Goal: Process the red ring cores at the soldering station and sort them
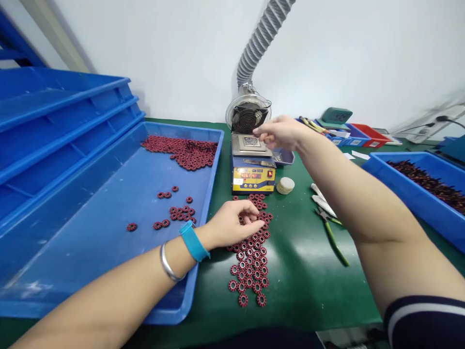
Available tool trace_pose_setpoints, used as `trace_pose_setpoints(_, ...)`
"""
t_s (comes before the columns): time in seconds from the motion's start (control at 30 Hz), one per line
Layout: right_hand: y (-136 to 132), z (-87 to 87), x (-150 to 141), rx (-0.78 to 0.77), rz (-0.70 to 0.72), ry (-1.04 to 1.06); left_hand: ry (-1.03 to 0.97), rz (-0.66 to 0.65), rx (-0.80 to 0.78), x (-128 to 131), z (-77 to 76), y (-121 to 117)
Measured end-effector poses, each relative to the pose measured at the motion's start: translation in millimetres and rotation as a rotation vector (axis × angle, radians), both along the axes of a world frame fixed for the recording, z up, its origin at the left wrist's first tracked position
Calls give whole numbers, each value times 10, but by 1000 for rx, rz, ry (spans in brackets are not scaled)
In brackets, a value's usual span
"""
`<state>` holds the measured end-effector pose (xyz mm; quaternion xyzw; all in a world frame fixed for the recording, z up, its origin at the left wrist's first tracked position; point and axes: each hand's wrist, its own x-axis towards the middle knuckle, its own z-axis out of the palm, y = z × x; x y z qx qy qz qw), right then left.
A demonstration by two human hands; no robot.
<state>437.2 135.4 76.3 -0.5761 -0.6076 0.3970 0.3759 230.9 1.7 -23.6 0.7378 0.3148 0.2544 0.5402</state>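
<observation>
— In the head view, where's the left hand?
— Over red-and-black rings spread on the green counter, fingers loosely curled, thumb slightly apart; I can't tell whether they hold one.
— And the right hand?
— Near the top of the yellow-fronted unit, fingertips close together; whether anything is pinched, I can't tell.

Stacked blue trays at left; green-handled pliers on green table; red bin near wall.
</observation>
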Motion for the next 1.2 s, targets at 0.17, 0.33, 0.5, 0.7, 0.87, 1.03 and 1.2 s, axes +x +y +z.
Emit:
trace_pose_setpoints(0.17,-957,-403,-296,134,50,172,-322,222,-300,-1,60,26)
trace_pose_setpoints(0.33,-1594,-886,-531,760,-63,-69,-465,246,-364,11,93,-7)
trace_pose_setpoints(0.5,-1681,-1069,-566,1049,-85,-199,-453,251,-359,50,101,-53)
trace_pose_setpoints(0.7,-1674,-1070,-599,958,-99,-143,-422,302,-353,53,130,-30)
trace_pose_setpoints(0.87,-1691,-1094,-604,716,-113,6,-330,317,-373,31,136,-8)
trace_pose_setpoints(1.03,-1702,-1108,-643,533,-113,125,-276,327,-376,46,119,-20)
trace_pose_setpoints(1.2,-1604,-941,-331,425,-32,46,-197,388,-218,-109,271,153)
